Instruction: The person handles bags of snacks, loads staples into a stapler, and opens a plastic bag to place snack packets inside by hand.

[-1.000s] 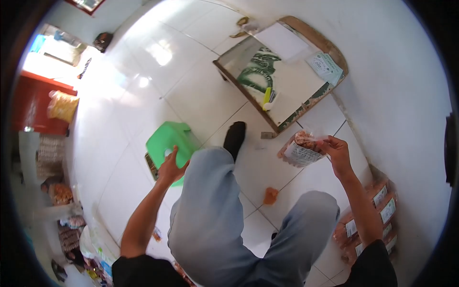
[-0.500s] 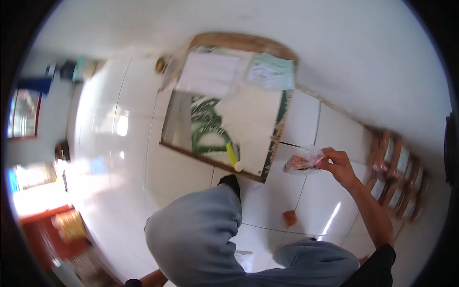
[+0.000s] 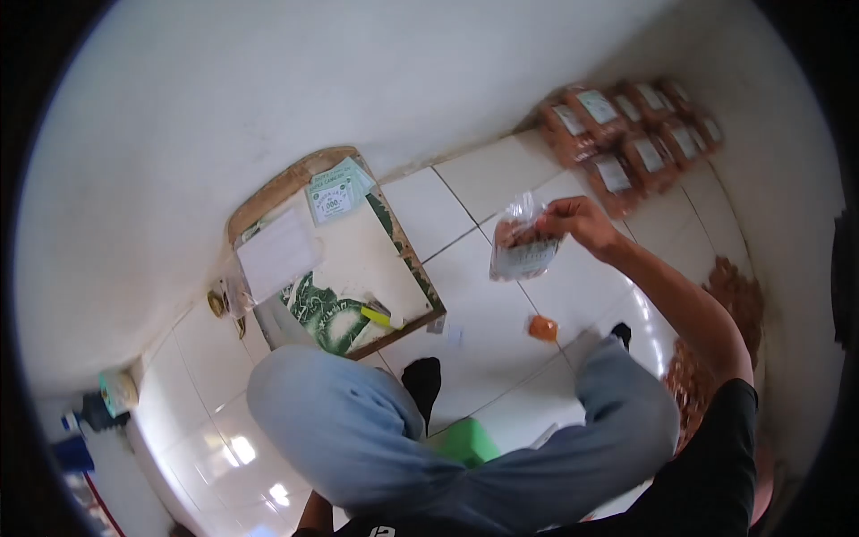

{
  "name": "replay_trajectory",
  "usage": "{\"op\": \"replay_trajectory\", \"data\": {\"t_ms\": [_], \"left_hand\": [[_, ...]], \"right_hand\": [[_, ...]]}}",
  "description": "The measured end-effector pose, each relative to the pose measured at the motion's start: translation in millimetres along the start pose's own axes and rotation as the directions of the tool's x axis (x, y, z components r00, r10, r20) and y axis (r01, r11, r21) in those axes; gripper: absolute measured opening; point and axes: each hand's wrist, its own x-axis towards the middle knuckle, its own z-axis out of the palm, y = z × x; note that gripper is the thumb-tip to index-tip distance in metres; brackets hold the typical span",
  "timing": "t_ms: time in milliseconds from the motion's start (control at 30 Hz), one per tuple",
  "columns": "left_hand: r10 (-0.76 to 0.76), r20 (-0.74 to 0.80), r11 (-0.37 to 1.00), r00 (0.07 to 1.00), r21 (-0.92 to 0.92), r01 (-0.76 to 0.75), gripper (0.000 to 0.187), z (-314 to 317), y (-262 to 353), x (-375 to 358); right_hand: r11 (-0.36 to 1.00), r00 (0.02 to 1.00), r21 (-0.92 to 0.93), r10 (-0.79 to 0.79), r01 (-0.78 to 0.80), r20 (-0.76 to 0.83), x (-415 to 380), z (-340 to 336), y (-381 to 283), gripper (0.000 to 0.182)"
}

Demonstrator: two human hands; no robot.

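Note:
My right hand [image 3: 582, 225] pinches the gathered top of a clear plastic bag [image 3: 524, 246] with reddish-brown contents and a pale label. The bag hangs above the tiled floor, right of a low wooden board [image 3: 420, 313]. On the board lie white sheets [image 3: 279, 253], green printed labels [image 3: 336, 195] and a yellow-green cutter [image 3: 376, 316]. A small orange packet [image 3: 542, 328] lies on the floor below the bag. Of my left arm only a bit of forearm shows at the bottom edge; the hand is out of view.
Packed bags with labels [image 3: 626, 134] are stacked by the wall at the upper right. Loose brown pieces [image 3: 693, 385] lie at the right beside my arm. A green object [image 3: 469, 442] sits between my legs. A brass-coloured item [image 3: 217, 302] is left of the board.
The view has turned to the right, bringing the stacked bags and loose pieces into fuller view. The bag in my right hand now hangs more upright, its label showing.

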Motion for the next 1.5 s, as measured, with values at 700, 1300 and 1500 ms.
{"op": "replay_trajectory", "data": {"t_ms": [700,1300,1500], "left_hand": [[0.987,0.015,0.161,0.161,-0.196,-0.967,0.054,-104,394,-29],[0.944,0.076,0.310,0.320,-0.531,-0.789,0.059,30,315,27],[0.958,0.062,0.263,0.279,-0.573,-0.776,0.058,32,310,27]], "right_hand": [[0.942,0.886,-0.031,-0.325,0.334,-0.330,-156,95,-79,0.017],[0.970,0.966,0.183,-0.118,0.162,-0.229,-162,122,54,0.030],[0.870,0.956,-0.494,-0.144,-0.002,-0.257,-160,124,0,0.021]]}}
